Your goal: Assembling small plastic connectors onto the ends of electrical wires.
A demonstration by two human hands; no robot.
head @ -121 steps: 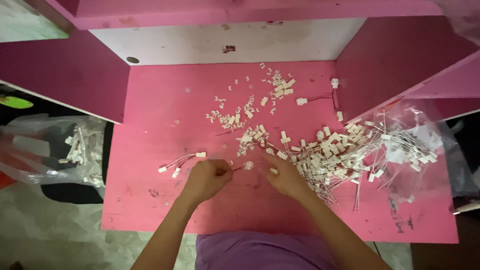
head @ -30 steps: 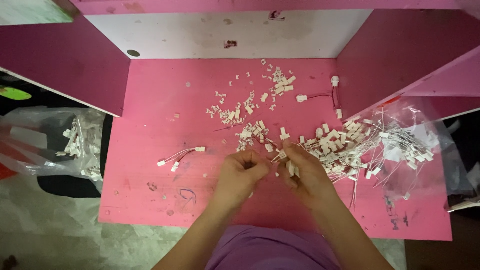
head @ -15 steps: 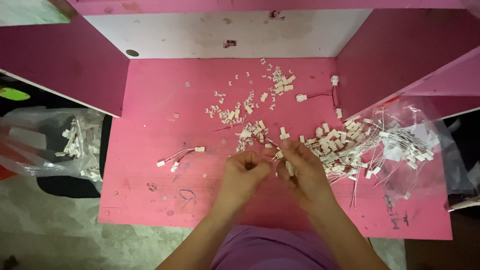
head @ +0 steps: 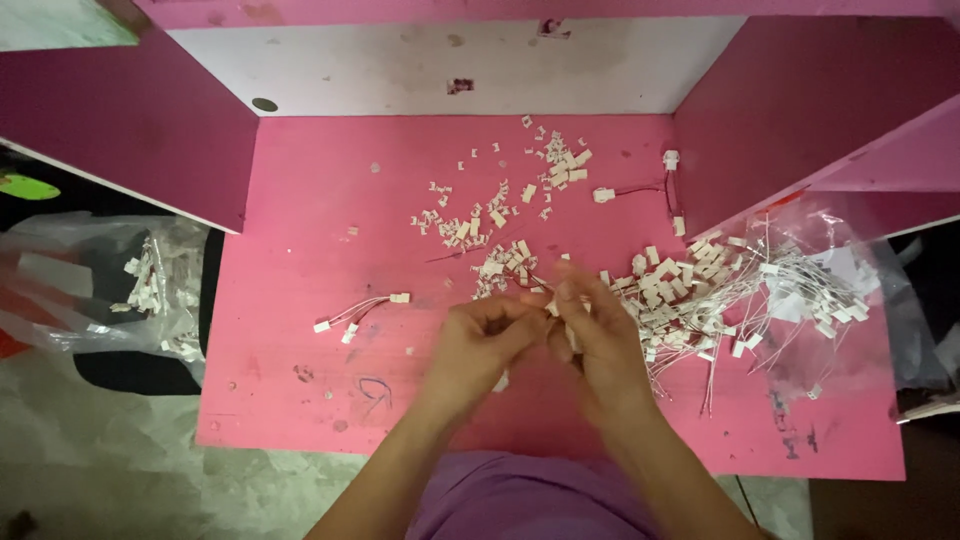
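On the pink table [head: 300,230], the big heap of white connectors with wires [head: 720,290] lies just right of the hands. The left hand [head: 480,345] and right hand [head: 595,335] meet in front of the heap, both pinched narrowly on one small white connector piece [head: 553,307]. It could slip and vanish among the loose white bits [head: 480,220] beyond the hands, since the grip is fingertip-only. Against four seconds ago, both hands sit closer together and nearer the heap.
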